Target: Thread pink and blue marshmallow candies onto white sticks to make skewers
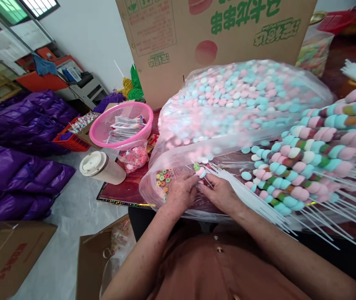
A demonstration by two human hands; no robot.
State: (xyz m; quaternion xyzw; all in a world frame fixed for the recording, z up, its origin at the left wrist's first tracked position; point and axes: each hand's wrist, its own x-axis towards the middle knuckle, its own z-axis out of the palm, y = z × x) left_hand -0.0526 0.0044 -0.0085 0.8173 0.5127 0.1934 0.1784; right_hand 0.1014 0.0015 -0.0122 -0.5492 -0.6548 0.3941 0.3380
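In front of my body, both hands meet at a short marshmallow skewer (200, 171). It carries a green piece at the top and pink, white and blue marshmallow below. My left hand (181, 191) is closed, its fingertips pinching the skewer from the left. My right hand (223, 195) pinches it from the right, low down; the fingers hide much of the stick. Beside my left hand lie colourful ring candies (164, 179) inside clear plastic. A fan of white sticks (243, 198) spreads out to the right of my right hand.
Behind the hands a big clear bag (237, 96) of pastel marshmallows leans near a cardboard box (171, 46). Finished skewers (309, 166) are piled at right. At left stand a pink basket (146, 112) of packets, a bag of red candy (136, 158) and a lidded cup (103, 166).
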